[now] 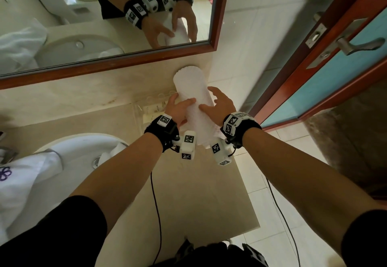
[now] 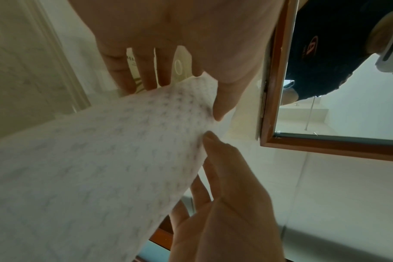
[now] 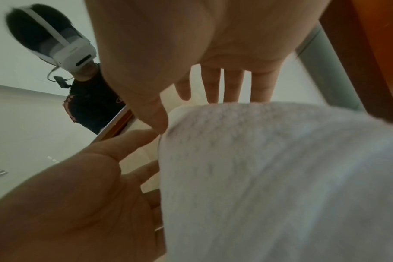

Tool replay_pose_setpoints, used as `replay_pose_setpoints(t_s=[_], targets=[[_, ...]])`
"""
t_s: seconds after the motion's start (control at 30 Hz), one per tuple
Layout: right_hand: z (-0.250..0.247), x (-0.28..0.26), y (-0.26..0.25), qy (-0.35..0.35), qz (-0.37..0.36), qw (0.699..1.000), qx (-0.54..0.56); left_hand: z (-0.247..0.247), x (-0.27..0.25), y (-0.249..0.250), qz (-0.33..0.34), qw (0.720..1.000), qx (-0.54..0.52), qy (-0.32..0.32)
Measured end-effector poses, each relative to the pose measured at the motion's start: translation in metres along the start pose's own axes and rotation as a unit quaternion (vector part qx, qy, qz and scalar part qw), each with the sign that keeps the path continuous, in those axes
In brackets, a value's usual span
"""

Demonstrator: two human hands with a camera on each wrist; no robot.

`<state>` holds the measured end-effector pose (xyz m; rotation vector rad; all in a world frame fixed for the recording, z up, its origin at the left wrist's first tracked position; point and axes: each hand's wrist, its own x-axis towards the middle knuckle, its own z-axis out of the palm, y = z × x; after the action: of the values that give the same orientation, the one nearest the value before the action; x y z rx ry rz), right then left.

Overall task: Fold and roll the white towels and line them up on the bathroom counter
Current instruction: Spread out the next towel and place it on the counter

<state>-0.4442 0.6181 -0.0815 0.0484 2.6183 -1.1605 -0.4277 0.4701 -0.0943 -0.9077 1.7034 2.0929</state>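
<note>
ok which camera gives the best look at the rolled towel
The head view: it shows the whole rolled towel on the counter, with the left hand and right hand on either side. Both wrist views show only a blurred close-up stretch of it.

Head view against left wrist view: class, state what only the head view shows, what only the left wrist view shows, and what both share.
Only the head view shows the sink, the loose white towels heaped at its left, the door handle and the counter.

Only the left wrist view shows the cross-pattern weave of the rolled towel and the left hand's palm side.

Both show the left hand and right hand on the rolled towel, and the wood-framed mirror.
</note>
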Motion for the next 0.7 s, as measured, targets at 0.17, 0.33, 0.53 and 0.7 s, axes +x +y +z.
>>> replay_pose_setpoints(t_s=[0.17,0.33,0.53,0.7], targets=[[-0.005,-0.003,-0.009,0.036,0.020,0.999,0.030,-0.004,-0.009,0.004,0.011,1.000,0.018,0.014],[-0.005,-0.008,-0.018,0.040,0.017,0.999,0.030,-0.011,-0.017,0.005,0.031,0.999,0.007,0.030],[0.002,-0.025,-0.033,0.046,-0.014,0.998,0.030,-0.029,-0.031,0.001,0.075,0.995,0.001,0.058],[0.020,-0.050,-0.054,0.009,-0.090,0.996,-0.011,-0.061,-0.051,-0.014,0.106,0.988,0.041,0.102]])
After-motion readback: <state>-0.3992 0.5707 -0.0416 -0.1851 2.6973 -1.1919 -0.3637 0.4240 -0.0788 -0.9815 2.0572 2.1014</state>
